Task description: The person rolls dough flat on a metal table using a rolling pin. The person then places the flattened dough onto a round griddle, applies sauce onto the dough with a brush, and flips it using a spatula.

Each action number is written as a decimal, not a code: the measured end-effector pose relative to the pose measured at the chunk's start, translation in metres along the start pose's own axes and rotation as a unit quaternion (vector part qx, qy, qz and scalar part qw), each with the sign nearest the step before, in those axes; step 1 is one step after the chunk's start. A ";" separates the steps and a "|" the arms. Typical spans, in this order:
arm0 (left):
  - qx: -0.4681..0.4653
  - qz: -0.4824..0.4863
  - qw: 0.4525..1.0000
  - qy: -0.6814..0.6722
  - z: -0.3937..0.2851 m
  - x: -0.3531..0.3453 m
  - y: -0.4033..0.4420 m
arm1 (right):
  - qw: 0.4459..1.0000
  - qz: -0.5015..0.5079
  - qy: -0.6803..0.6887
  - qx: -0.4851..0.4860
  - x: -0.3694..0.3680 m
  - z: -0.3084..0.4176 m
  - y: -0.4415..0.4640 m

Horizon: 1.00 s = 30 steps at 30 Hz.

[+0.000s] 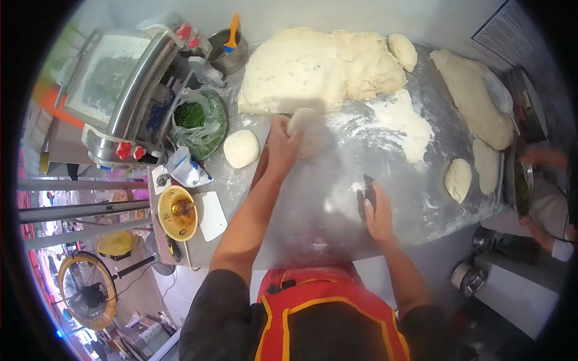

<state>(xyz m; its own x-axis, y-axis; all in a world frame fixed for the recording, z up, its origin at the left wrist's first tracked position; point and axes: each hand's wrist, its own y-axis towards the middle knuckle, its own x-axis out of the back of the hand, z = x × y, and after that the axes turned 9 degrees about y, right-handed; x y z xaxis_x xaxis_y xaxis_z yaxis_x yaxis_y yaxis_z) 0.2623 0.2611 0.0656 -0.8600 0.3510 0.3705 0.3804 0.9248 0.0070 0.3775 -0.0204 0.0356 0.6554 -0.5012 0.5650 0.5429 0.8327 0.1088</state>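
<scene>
One grey metal counter [289, 207] carries a broad slab of pale dough [307, 69] at its far side, long axis running left to right. The right hand [379, 213] is over the counter, thumb and fingers apart, fingertips pointing far. The left hand [284, 144], farther and leftward, is clamped on a small rounded pale dough piece [305, 120] by the slab's near edge; somewhat blurred, its long axis runs roughly near to far.

Dark short sleeves [217, 319]; red apron [328, 290], yellow edging [285, 334].

The dough slab [295, 72] is cream, the apron [325, 289] yellow-edged red
</scene>
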 end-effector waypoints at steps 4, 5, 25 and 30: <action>-0.057 0.040 0.986 0.150 0.042 -0.080 0.008 | 0.999 -0.017 0.000 -0.027 0.018 0.003 -0.006; -0.137 0.047 0.967 0.211 0.045 -0.094 0.007 | 0.999 -0.021 -0.002 -0.032 0.020 0.000 -0.010; -0.070 -0.027 0.939 0.335 0.074 0.014 -0.199 | 0.962 0.132 -0.185 0.152 -0.077 0.008 0.013; 0.059 -0.089 0.881 0.461 0.093 0.105 -0.202 | 0.945 0.168 -0.249 0.126 -0.087 0.012 0.024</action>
<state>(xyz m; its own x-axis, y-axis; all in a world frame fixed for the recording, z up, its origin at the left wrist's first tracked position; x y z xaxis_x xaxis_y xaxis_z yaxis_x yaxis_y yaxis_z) 0.0638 0.1251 0.0171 -0.2393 -0.0195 0.9707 0.1837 0.9808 0.0650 0.3271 0.0457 -0.0010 0.4051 -0.0779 0.9109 0.1646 0.9863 0.0111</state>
